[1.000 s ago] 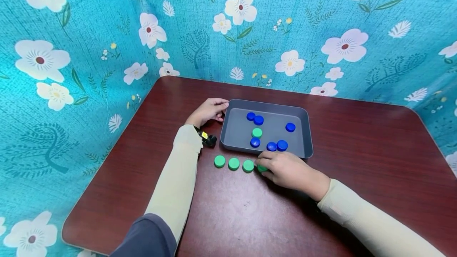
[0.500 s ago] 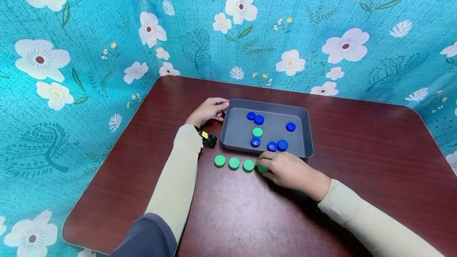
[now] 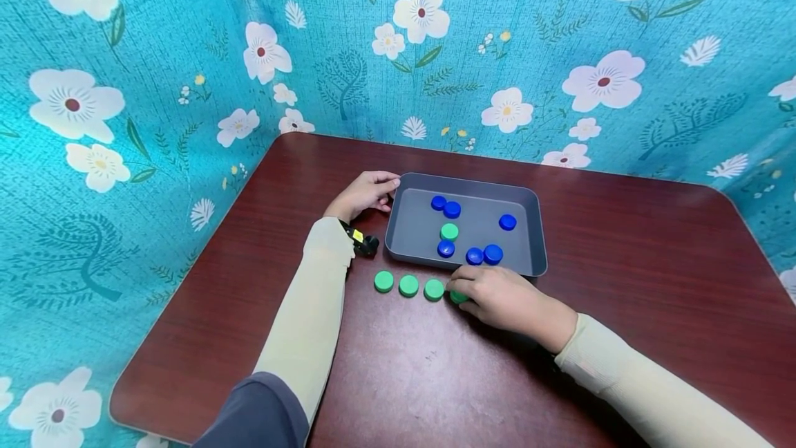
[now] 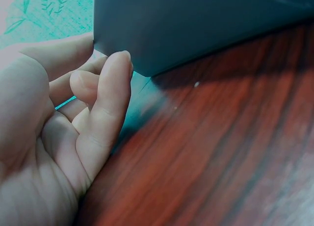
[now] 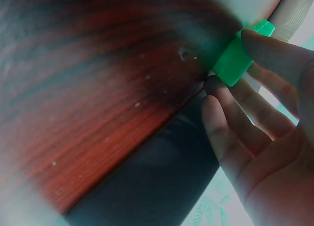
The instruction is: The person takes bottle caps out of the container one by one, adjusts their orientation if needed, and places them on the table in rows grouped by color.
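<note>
My right hand [image 3: 500,296] pinches a green bottle cap [image 3: 459,294] on the table, just in front of the tray. In the right wrist view, thumb and fingers hold this green cap [image 5: 233,62] by its sides, close to another green one. Three green caps [image 3: 408,286] lie in a row to its left, apart from each other. My left hand [image 3: 363,193] grips the grey tray [image 3: 407,182] at its back left corner. In the left wrist view, its curled fingers [image 4: 113,88] meet the tray's outer wall [image 4: 196,25]. Several blue caps [image 3: 452,210] and one green cap [image 3: 449,231] lie inside the tray.
The dark red wooden table [image 3: 622,247] has rounded corners and carries the tray near its middle. A blue flowered curtain [image 3: 348,12] hangs behind the table and along its left side. A black wrist camera [image 3: 367,246] sits close to the tray's left wall.
</note>
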A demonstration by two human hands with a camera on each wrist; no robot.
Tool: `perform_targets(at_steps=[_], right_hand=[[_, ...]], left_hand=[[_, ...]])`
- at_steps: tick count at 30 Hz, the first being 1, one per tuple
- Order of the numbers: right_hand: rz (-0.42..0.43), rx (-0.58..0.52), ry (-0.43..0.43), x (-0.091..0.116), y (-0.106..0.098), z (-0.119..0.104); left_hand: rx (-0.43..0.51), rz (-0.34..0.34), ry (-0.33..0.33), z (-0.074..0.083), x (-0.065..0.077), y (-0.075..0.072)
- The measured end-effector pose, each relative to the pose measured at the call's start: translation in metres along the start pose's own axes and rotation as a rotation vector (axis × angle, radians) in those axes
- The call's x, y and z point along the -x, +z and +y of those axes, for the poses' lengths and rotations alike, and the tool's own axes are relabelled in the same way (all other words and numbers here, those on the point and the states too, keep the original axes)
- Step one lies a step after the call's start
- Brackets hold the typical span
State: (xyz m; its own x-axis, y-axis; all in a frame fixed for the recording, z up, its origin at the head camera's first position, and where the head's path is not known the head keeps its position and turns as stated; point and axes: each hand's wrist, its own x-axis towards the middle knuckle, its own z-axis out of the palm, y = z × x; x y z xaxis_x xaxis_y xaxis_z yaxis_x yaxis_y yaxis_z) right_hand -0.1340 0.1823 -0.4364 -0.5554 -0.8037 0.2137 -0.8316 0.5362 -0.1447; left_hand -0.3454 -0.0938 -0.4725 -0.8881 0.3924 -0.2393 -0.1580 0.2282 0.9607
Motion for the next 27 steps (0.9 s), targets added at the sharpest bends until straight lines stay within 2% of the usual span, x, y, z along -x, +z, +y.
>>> perform_targets(at_steps=[15, 27], right_hand=[[-0.007, -0.006, -0.001, 0.0019, 0.0027, -0.0007], [0.013, 0.012, -0.013, 0.0018, 0.0029, 0.0011]], left_hand=[[-0.002, 0.005, -0.002, -0.0045, 0.0008, 0.0013], [0.0, 0.003, 0.01, -0.0013, -0.0008, 0.0006]])
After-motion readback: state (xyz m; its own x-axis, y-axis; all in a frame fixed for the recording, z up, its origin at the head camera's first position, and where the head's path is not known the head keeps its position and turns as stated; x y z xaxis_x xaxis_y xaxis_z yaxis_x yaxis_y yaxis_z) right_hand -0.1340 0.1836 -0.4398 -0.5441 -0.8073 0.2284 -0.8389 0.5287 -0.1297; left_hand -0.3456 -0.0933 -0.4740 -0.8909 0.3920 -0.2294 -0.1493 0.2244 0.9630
